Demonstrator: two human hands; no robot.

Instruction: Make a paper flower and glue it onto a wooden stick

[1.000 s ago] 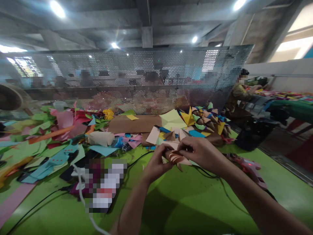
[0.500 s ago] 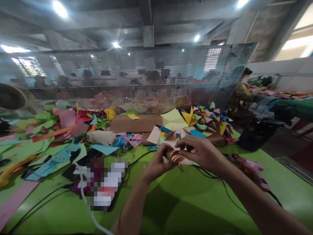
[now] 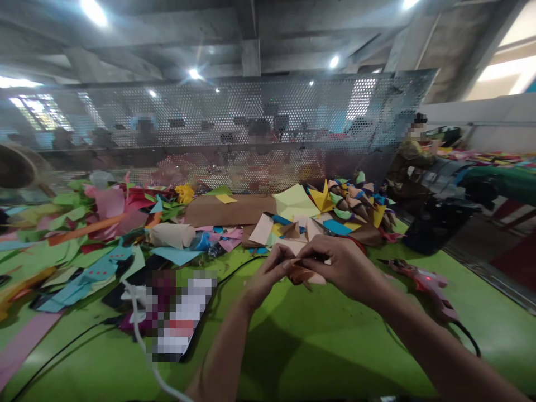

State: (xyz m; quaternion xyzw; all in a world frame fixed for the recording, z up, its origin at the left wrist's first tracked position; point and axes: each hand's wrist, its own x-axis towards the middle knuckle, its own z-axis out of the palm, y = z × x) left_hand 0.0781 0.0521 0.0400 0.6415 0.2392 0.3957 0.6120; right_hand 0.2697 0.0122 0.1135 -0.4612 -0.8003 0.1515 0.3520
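Two hands, left hand [image 3: 268, 279] and right hand [image 3: 343, 267], are clamped by their fingertips on a folded peach paper piece [image 3: 305, 272], nearer and rightward of the brown sheet [image 3: 230, 211]. It looks partly shaped; whether its folds are fixed, I cannot tell. Right of that sheet, bunched paper pieces [image 3: 355, 202] seem further along; left of it, loose coloured paper [image 3: 109, 204] looks unassembled.

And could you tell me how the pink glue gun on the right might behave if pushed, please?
The pink glue gun would probably slide or pivot rather than roll, given its bent, pistol-like shape. It looks hard-cased, so it should feel stiff. The black cord trailing from it would likely drag or tug.
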